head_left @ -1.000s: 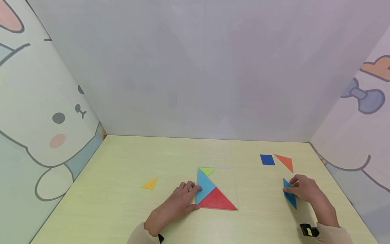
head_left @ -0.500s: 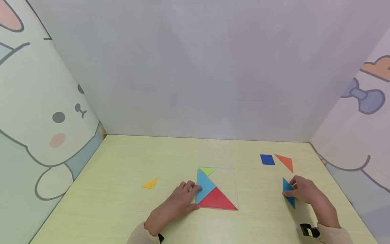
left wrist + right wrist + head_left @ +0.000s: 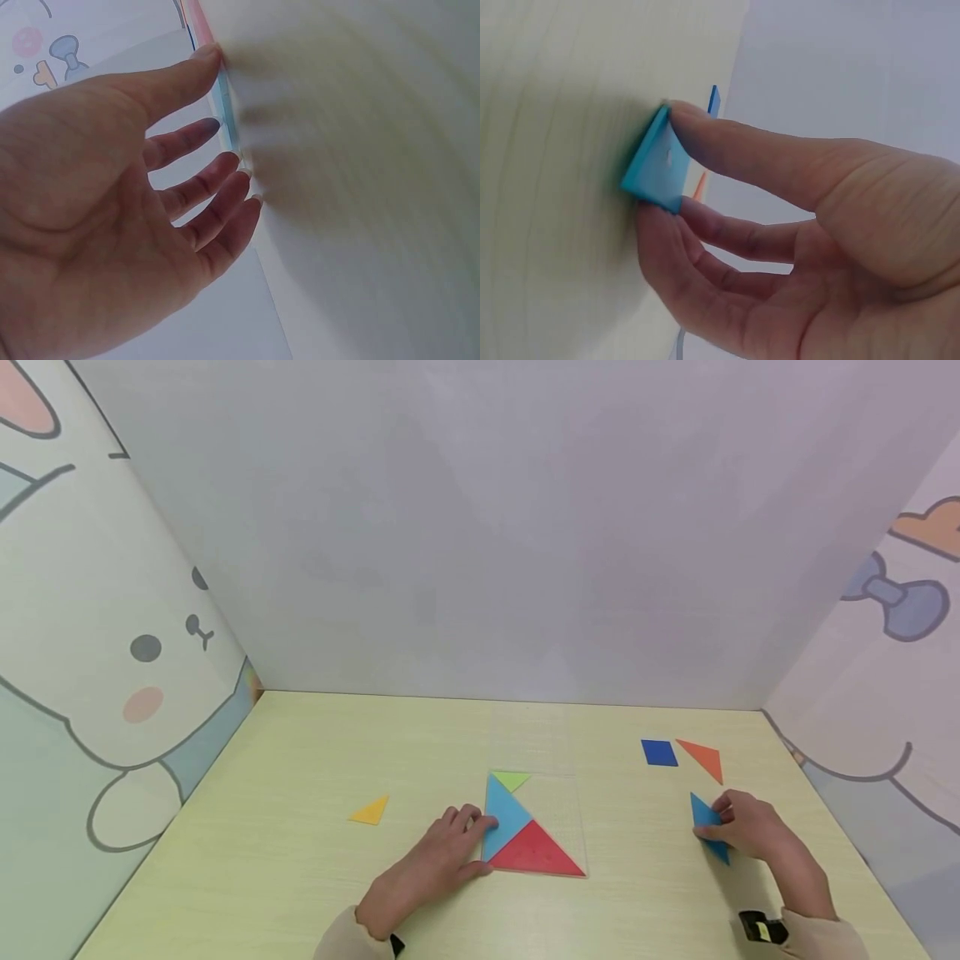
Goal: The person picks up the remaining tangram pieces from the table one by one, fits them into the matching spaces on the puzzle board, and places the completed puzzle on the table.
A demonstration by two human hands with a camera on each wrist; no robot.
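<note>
Tile (image 3: pixel 703 812), flat and blue, tilted at the right side of the table (image 3: pixel 637 827), just nearer than the orange triangle (image 3: pixel 703 758) and the dark blue piece (image 3: pixel 659 753). Long axis running mostly away from the person, far tip aimed leftward, near tip rightward. Pinched by edges between the curled fingers and thumb of the right hand (image 3: pixel 750 827), with a gap no wider than the tile. Partly hidden behind those fingers, so hard to make out in full outline; cannot tell whether touching the table. Across at centre, left hand (image 3: pixel 442 852) with relaxed, slightly spread fingers, gripping nothing, fingertips at the left edge of the light-blue triangle (image 3: pixel 504 818). Next to that, red triangle (image 3: pixel 536 853) and green triangle (image 3: pixel 512 780), amid a faint, clear outline too pale to read well. Farther left, yellow triangle (image 3: pixel 371 812). Forearms cut off at the bottom. Compared with half a second ago, far tip swung slightly left, with more blue face showing; left hand unmoved.
</note>
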